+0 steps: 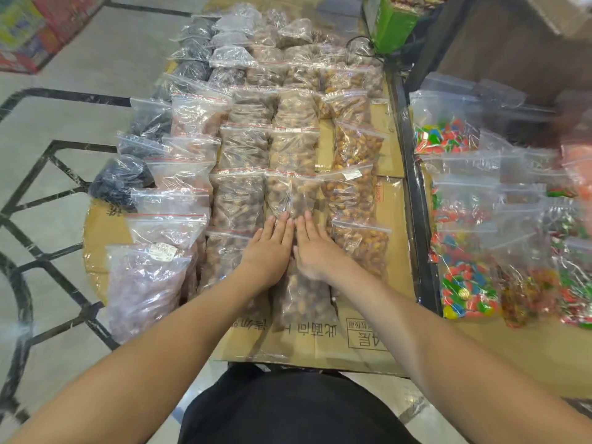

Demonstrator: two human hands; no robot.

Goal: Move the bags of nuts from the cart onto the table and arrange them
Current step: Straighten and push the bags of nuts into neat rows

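On the cardboard-covered table: clear zip bags of nuts lie in long rows running away from the camera.
Left hand: the left hand [267, 251] lies flat, fingers straight and together, palm down on the nearest bag of brown nuts [301, 299] in the middle row.
Right hand: the right hand [315, 251] lies flat just beside the left, fingers straight, pressing the same bag; the two hands almost touch along their inner edges.
Fingertips: both sets reach to the lower edge of the next bag [293, 195] up the row.
Nearest bag: it lies lengthwise on the cardboard [365, 344], its near end toward the person, printed characters showing on the board beside it.
Neighbouring rows: a bag of yellowish nuts [360, 248] lies just right of the right hand; a bag of pale pinkish nuts with a white label [147, 283] sits at the left near corner, hanging partly over the edge.
Far left row: bags of dark, nearly black contents [121, 181] line the left edge.
Right side: beyond a black metal bar [413, 193], bags of multicoloured sweets [467, 283] lie on another cardboard surface; the far right is blurred.
Background: a green box [395, 24] stands at the far end of the rows, and a tiled floor with dark lines [64, 174] spreads to the left.
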